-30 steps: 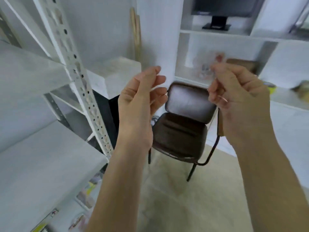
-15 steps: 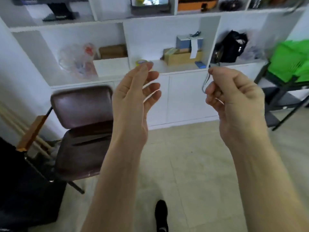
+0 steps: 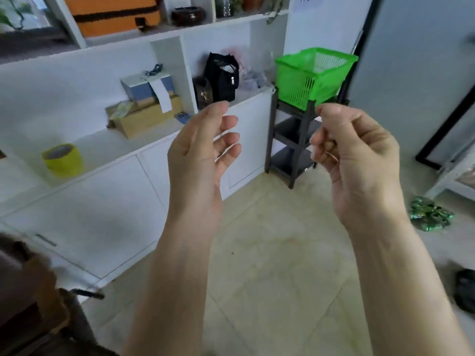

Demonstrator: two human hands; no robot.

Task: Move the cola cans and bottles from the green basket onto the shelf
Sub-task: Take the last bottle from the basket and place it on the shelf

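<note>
The green basket point(image 3: 305, 80) stands on top of a low dark rack point(image 3: 293, 140) at the upper right, beside the white cabinet. Its inside is hidden from here, so no cans or bottles show. My left hand point(image 3: 203, 150) is raised in mid-air, left of and nearer than the basket, fingers loosely curled and apart, holding nothing. My right hand point(image 3: 357, 155) is up in front of the rack just below the basket, its fingers curled in to a loose fist with nothing seen in it.
A white wall cabinet point(image 3: 108, 196) with open shelves runs along the left, holding a yellow pot point(image 3: 63, 159), cardboard boxes point(image 3: 146, 116) and a black bag point(image 3: 222, 77). A brown chair point(image 3: 30, 291) sits at the lower left. Green packets point(image 3: 429, 214) lie on the tiled floor at right.
The view has swung right, from the metal shelving past the chair to the cabinet and green basket. Both hands keep the same raised pose in front of me.
</note>
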